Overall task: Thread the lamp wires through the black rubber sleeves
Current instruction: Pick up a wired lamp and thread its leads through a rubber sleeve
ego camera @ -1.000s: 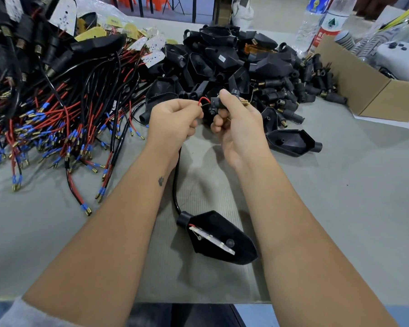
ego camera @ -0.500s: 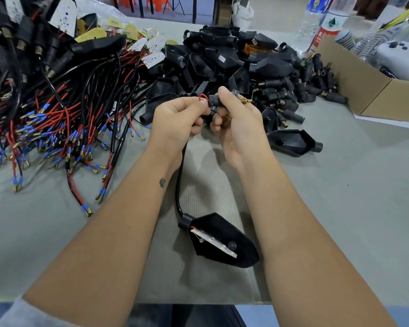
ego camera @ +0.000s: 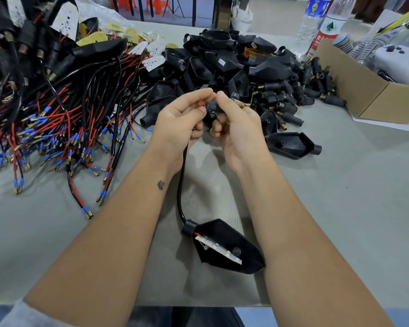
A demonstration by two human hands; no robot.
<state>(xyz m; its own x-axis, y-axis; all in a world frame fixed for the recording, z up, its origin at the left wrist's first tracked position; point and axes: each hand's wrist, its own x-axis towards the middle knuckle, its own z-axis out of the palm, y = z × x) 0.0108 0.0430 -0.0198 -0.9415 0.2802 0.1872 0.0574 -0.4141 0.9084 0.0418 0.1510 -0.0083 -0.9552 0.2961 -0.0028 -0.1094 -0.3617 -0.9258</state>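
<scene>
Red wire loop btwn hands shorter than 1 s ago, L hand (ego camera: 182,123) pinching red wire (ego camera: 200,103) at mouth of black rubber sleeve (ego camera: 213,106), R hand (ego camera: 240,128) grip round sleeve, above worktop (ego camera: 340,208), lamp housing (ego camera: 224,246) lying below on worktop

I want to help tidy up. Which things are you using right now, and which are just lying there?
In use:
left hand, pinching the red wire
right hand, holding the rubber sleeve
black cable
lamp shell

Lying about:
wire pile
shell heap
water bottles
cardboard box
</scene>
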